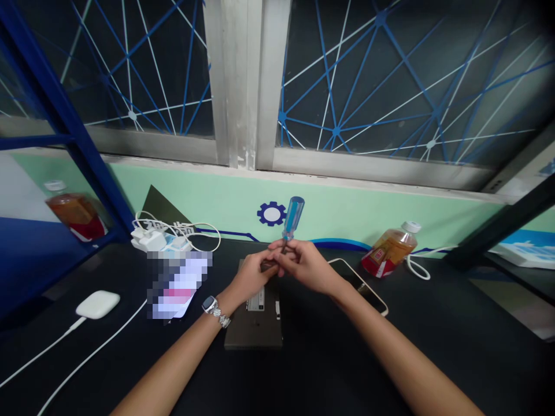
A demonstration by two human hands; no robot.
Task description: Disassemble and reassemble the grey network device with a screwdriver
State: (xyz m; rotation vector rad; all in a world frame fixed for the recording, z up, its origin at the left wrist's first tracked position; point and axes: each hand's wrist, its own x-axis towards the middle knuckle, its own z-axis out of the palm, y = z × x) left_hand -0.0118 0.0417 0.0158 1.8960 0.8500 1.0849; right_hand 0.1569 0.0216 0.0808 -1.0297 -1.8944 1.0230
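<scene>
- Clearly, your two hands meet at the fingertips: your right hand [310, 267] is pinched on the shaft [284, 245] of the screwdriver [293, 215], while your left hand [251, 274] has its fingers curled right against it; whether they grip the shaft too, you cannot tell from here.
- The screwdriver stands near upright, leaning a little to your right, with its clear blue handle on top; its tip is hidden behind your fingers.
- Expect it to be light and stiff, probably hard plastic over a metal shaft, and not easily broken.
- The bare shaft looks thin and smooth, so it may roll or slip in a fingertip pinch; the thicker handle should give you the surer hold.
- Below your hands, the flat dark panel [243, 332] lies on the surface [312, 358], its far part covered by them.
- Judge that panel rigid but perhaps fragile; take it by its side edges, keeping pressure off the face and the pale label [255, 301].
</scene>
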